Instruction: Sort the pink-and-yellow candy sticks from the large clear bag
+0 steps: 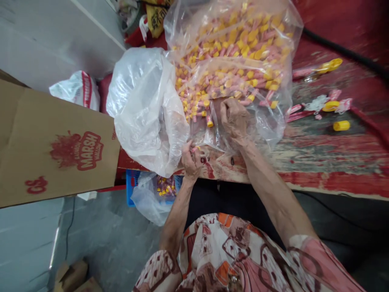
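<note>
Loose tube (pixel 209 117) lies just left of the right hand (pixel 234 117)

The loose pink tube with a yellow cap is at the near edge of a spread of similar pieces (pixel 194 99), on the clear bag (pixel 273 132). Its long axis runs roughly toward the person, cap end nearest the body. From the right hand it lies just to the left, apart from the fingers; from the left hand (pixel 190 160) it lies farther forward and a little to the right. The right hand is the nearer of the two.

The left hand, low at the table edge, has thumb and fingers pressed together, pinching a small pink piece (pixel 195 149) with a bit of yellow on it. The right hand is curled, knuckles up, over the near part of the clear bag; whether its fingers hold anything I cannot tell.

Left of the clear bag stands a puffed white bag (pixel 142 105), its near side close to the left hand. Beyond that is a cardboard box (pixel 45 154) with red printing. Below the table edge, a blue basket (pixel 130 190) holds more yellow-capped pieces in plastic. On the worn red table (pixel 319 152), well to the right, lie a yellow cap (pixel 341 125), some scraps (pixel 317 103) and a longer yellow-ended item (pixel 331 65).
</note>
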Available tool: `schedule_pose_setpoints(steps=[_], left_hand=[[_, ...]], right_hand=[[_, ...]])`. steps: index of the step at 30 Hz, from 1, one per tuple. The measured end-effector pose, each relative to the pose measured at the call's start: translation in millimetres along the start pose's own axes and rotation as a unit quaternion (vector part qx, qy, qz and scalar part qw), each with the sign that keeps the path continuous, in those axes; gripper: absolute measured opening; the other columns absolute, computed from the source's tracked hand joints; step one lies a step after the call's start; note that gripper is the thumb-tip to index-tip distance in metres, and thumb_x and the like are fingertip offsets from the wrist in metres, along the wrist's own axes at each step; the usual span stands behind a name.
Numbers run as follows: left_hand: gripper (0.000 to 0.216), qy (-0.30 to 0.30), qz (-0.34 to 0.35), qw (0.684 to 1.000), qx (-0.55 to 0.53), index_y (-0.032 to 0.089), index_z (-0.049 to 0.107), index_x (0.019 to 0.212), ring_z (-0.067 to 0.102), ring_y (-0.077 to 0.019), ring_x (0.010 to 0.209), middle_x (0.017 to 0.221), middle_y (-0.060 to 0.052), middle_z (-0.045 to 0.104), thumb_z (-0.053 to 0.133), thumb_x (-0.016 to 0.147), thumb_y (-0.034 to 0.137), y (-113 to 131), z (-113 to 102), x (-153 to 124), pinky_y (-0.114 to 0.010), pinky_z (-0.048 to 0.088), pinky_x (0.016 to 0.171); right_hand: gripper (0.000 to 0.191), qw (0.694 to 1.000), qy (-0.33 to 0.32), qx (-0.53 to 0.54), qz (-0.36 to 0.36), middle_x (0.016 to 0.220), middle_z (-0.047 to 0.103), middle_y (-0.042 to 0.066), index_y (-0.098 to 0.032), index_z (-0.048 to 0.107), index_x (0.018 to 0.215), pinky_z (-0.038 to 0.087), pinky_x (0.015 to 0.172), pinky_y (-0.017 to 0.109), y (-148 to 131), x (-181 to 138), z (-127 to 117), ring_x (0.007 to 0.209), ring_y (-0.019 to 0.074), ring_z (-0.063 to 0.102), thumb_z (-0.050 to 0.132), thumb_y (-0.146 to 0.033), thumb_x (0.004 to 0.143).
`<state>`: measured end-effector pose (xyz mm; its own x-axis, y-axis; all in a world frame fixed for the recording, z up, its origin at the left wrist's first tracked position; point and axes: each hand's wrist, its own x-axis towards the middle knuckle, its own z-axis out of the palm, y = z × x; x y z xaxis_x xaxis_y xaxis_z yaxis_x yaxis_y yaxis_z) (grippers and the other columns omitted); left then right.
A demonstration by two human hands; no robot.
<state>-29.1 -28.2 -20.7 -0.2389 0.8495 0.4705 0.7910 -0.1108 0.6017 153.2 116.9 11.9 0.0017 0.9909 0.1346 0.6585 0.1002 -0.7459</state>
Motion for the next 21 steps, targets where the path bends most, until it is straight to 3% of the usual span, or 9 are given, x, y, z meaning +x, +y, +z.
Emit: schedule_pose_setpoints(steps=[3, 9, 14, 17, 21], left_hand=[[0.058, -0.057, 0.018, 0.998, 0.006, 0.016, 0.070, 0.133, 0.074, -0.0219, 0.095, 0.114, -0.015, 0.078, 0.045, 0.115, 0.065, -4, 9, 5, -0.039, 0.062, 0.097], [0.052, -0.040, -0.011, 0.999, -0.024, 0.021, 0.072, 0.124, 0.074, -0.0184, 0.086, 0.105, -0.009, 0.078, 0.048, 0.114, 0.067, -5, 9, 8, -0.034, 0.063, 0.088], [0.049, 0.034, -0.010, 0.999, -0.026, 0.019, 0.073, 0.122, 0.077, -0.0230, 0.108, 0.114, -0.013, 0.078, 0.048, 0.116, 0.061, -1, 4, 6, -0.038, 0.063, 0.100], [0.048, -0.001, 0.022, 1.000, -0.014, 0.018, 0.075, 0.121, 0.075, -0.0209, 0.095, 0.106, -0.011, 0.077, 0.050, 0.115, 0.059, -2, 10, 10, -0.038, 0.062, 0.096], [0.044, -0.023, -0.014, 0.999, -0.027, 0.021, 0.075, 0.123, 0.073, -0.0186, 0.088, 0.104, -0.009, 0.077, 0.053, 0.115, 0.058, 6, 11, 14, -0.034, 0.062, 0.091]], right_hand=[[0.041, 0.999, 0.047, 0.019, 0.007, 0.142, 0.071, 0.018, -0.029, 0.066, 0.130, 0.046, 0.108, 0.049, 8, 2, -7, 0.127, 0.0357, 0.062, 0.031, -0.026, 0.111], [0.048, 0.999, 0.020, -0.022, 0.025, 0.156, 0.060, 0.024, -0.024, 0.060, 0.148, 0.043, 0.114, 0.061, 20, 10, 3, 0.140, 0.0418, 0.053, 0.033, -0.025, 0.108], [0.044, 0.999, 0.017, -0.044, -0.017, 0.141, 0.064, 0.019, -0.028, 0.059, 0.146, 0.050, 0.108, 0.060, 36, 13, 17, 0.133, 0.0397, 0.059, 0.034, -0.027, 0.110], [0.040, 0.998, 0.029, -0.043, -0.030, 0.133, 0.066, 0.017, -0.030, 0.061, 0.140, 0.052, 0.105, 0.057, 40, 13, 18, 0.129, 0.0384, 0.061, 0.036, -0.026, 0.109], [0.033, 0.999, 0.028, -0.030, -0.015, 0.130, 0.070, 0.015, -0.029, 0.062, 0.129, 0.050, 0.106, 0.056, 33, 11, 9, 0.123, 0.0365, 0.064, 0.040, -0.024, 0.106]])
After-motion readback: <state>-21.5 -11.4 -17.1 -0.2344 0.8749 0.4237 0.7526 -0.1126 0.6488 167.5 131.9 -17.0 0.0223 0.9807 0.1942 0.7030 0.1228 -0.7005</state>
